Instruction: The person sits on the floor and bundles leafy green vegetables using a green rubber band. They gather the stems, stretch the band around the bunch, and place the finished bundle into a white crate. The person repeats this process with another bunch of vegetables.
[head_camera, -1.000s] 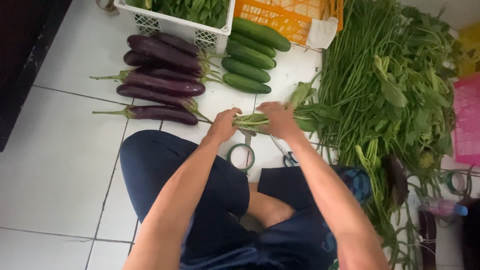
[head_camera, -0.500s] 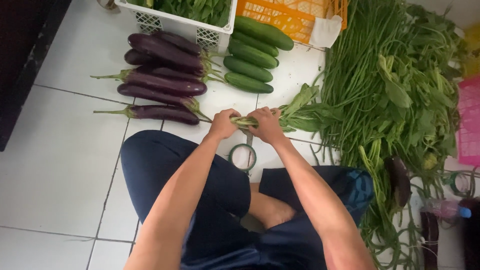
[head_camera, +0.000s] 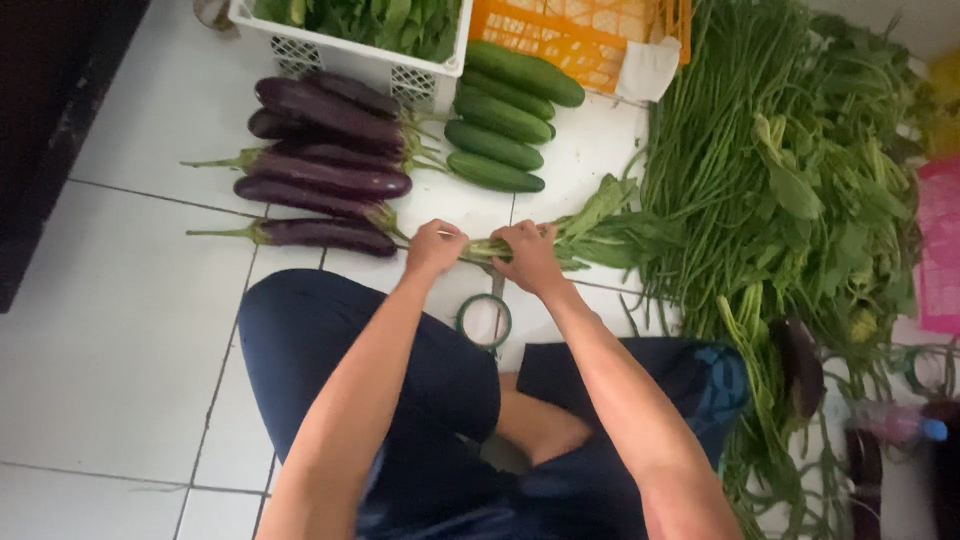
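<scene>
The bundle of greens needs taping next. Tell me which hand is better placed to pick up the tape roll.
Probably the right hand: the tape roll lies on the floor just below it, while the left hand grips the stem ends of the bundle of greens.

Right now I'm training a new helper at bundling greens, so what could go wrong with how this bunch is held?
1. Both hands, left and right, grip only the stem end of the leafy bunch; the loose leaves could splay or slip out.
2. The tape roll lies below the hands, so freeing a hand to take it may loosen the bunch.
3. The eggplants lie close to the left hand and might get nudged.
</scene>
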